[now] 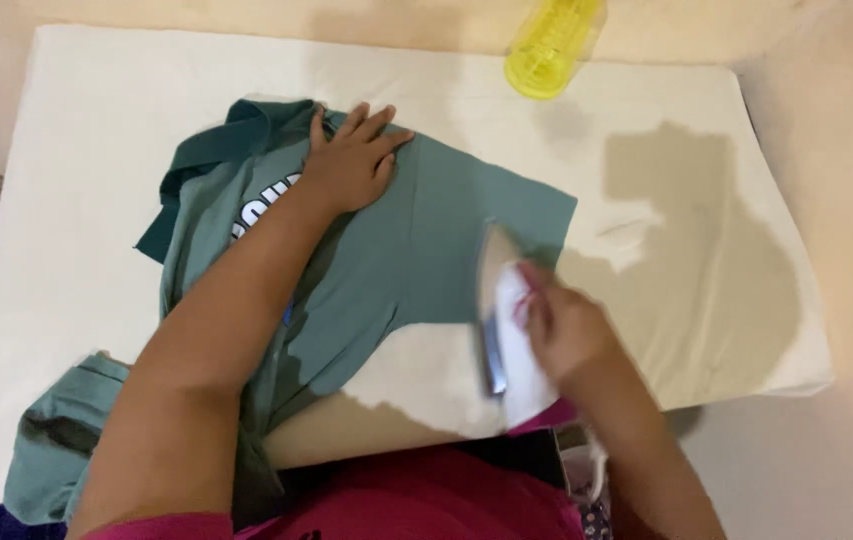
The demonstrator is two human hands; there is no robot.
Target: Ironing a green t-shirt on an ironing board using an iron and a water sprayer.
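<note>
The left hand [351, 160] presses flat with spread fingers on the green shirt [396, 270], seemingly to keep it taut on the padded surface [96, 150], while the right hand's [566, 325] fingers close around the white iron [501, 320] just beside the shirt's edge.

Green shirt [386, 270] lies spread flat; white iron [502, 320] rests on its sleeve.
</note>
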